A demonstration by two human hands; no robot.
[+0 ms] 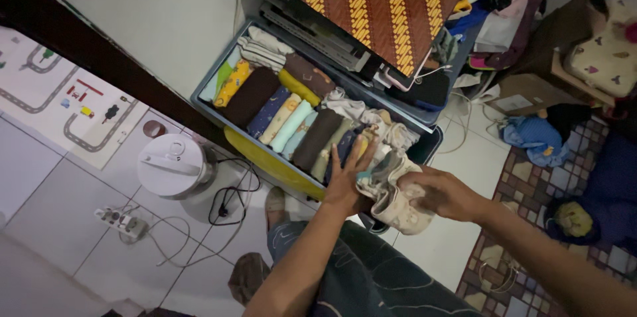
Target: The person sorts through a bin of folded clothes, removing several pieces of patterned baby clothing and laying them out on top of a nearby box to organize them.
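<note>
Head camera, looking straight down: a person is standing over an open drawer of a plastic chest, packed with small clothes folded upright in rows, brown, navy, yellow, mint and grey.

The left hand is lying flat with its fingers spread wide, pressing against the folded pieces at the near end of the row and holding nothing.

The right hand is curling its fingers around a folded cream garment with a faint print, gripping it from the right side. The garment is sitting at the drawer's near right corner, touching the last pieces of the row and partly hanging over the front edge.

Judging from this, the step in hand appears to be slotting the cream garment into the row while the left hand is holding the neighbouring pieces back. The next move would seem to call for a gap kept open beside the palm and the garment kept upright and tightly folded as it goes down.

Around the chest: a brown and gold patterned cloth is covering the top, a white round lidded appliance is standing on the tiled floor to the left with a black cord and a power strip, and loose clothes are piling up at the right.
</note>
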